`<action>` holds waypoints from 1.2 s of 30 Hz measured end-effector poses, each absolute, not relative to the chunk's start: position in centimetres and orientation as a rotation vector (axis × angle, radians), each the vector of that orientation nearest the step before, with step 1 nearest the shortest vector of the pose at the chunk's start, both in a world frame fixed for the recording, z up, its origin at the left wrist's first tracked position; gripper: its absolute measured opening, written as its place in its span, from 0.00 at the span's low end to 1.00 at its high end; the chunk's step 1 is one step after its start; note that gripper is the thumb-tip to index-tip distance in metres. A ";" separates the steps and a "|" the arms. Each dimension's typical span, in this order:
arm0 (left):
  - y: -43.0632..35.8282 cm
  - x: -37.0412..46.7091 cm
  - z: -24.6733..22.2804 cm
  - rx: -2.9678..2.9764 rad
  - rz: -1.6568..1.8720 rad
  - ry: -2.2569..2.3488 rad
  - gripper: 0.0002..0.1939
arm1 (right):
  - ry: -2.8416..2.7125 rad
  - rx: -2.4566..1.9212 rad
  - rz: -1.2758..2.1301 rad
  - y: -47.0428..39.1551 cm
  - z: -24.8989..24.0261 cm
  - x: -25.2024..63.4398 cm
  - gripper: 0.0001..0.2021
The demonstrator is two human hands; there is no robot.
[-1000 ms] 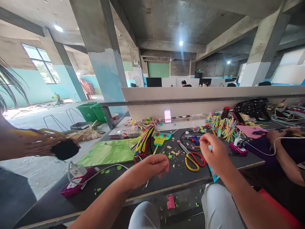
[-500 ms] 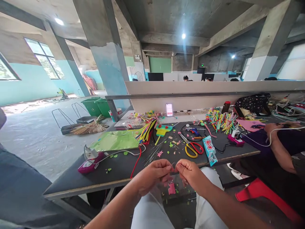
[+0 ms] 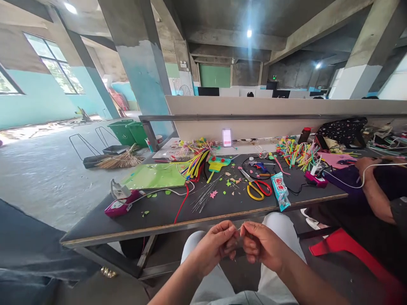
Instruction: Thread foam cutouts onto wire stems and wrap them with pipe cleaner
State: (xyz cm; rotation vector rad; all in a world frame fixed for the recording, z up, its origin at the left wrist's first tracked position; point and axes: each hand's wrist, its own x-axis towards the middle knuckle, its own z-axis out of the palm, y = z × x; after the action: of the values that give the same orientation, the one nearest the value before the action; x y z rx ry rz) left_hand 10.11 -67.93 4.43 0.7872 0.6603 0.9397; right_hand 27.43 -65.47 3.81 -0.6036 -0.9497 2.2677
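Note:
My left hand [image 3: 222,243] and my right hand [image 3: 263,248] meet in front of the table edge, above my lap. Both are closed in a pinch, thumb against fingers. A thin pale strand [image 3: 239,229] shows between the fingertips; its exact kind is too small to tell. Beyond them on the table lie several thin metal wires [image 3: 203,198], a pink star [image 3: 213,194] and scissors [image 3: 255,189] with one yellow and one red handle. Small green and pink scraps [image 3: 233,182] are scattered around these.
Green sheets [image 3: 155,176] and fuzzy coloured stems [image 3: 196,167] lie left, near a purple power strip [image 3: 122,204]. A blue-white packet [image 3: 280,192], glue gun [image 3: 262,166] and coloured bundle [image 3: 297,152] lie right. A co-worker's arm [image 3: 378,190] and red stool [image 3: 340,243] are rightward.
My hands have moved down and slightly right, off the table edge and over my lap, still pinching. The view has tilted down a little. The pink piece beneath the hands no longer shows.

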 end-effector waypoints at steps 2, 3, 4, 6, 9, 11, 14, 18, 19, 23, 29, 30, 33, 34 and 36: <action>-67.2 9.8 4.2 0.767 0.887 0.598 0.14 | -0.814 -0.583 2.323 -64.8 3.3 27.5 0.11; -67.0 9.7 4.0 0.759 0.877 0.570 0.14 | -0.752 -0.567 2.341 -64.7 3.0 27.5 0.11; -66.9 9.5 3.9 0.755 0.880 0.545 0.14 | -0.702 -0.550 2.357 -64.6 2.8 27.5 0.11; -66.9 9.3 3.8 0.751 0.897 0.511 0.13 | -0.661 -0.527 2.380 -64.4 2.6 27.3 0.11; -67.0 9.1 4.3 0.758 0.880 0.517 0.14 | -0.809 -0.530 2.338 -64.3 3.1 27.3 0.11; -67.1 9.0 5.0 0.789 0.863 0.570 0.14 | -0.972 -0.533 2.232 -64.2 3.8 27.4 0.11; -67.0 9.0 6.0 0.874 0.888 0.711 0.16 | -1.095 -0.507 2.173 -64.1 4.8 27.5 0.10; -66.5 9.2 6.7 0.990 0.930 0.945 0.20 | -1.121 -0.554 2.134 -64.0 5.2 26.7 0.14; -66.3 9.1 6.8 1.009 0.933 0.989 0.20 | -1.163 -0.596 2.065 -63.8 5.2 26.3 0.15; -64.0 7.8 7.7 0.996 0.868 0.912 0.21 | -1.353 -0.748 1.743 -61.7 5.6 25.1 0.18; -58.0 5.1 9.7 0.913 0.813 0.625 0.13 | -1.259 -0.610 1.837 -55.0 7.6 23.6 0.16; -56.8 4.9 9.8 0.911 0.820 0.599 0.11 | -1.207 -0.593 1.858 -53.8 7.5 23.2 0.16; -53.2 4.9 9.4 0.877 0.879 0.590 0.10 | -1.060 -0.592 1.864 -49.9 6.7 21.9 0.16; -51.9 5.1 9.1 0.857 0.912 0.610 0.11 | -1.034 -0.611 1.837 -48.7 6.3 21.5 0.17; -49.3 5.6 8.3 0.820 0.977 0.659 0.12 | -1.014 -0.664 1.755 -46.6 5.5 21.0 0.17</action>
State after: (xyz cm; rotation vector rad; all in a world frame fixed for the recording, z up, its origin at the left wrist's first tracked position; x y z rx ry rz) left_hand 5.64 -49.25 8.30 0.8204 0.6586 0.9769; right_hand 20.98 -46.64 5.46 -0.6640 -1.0139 1.7552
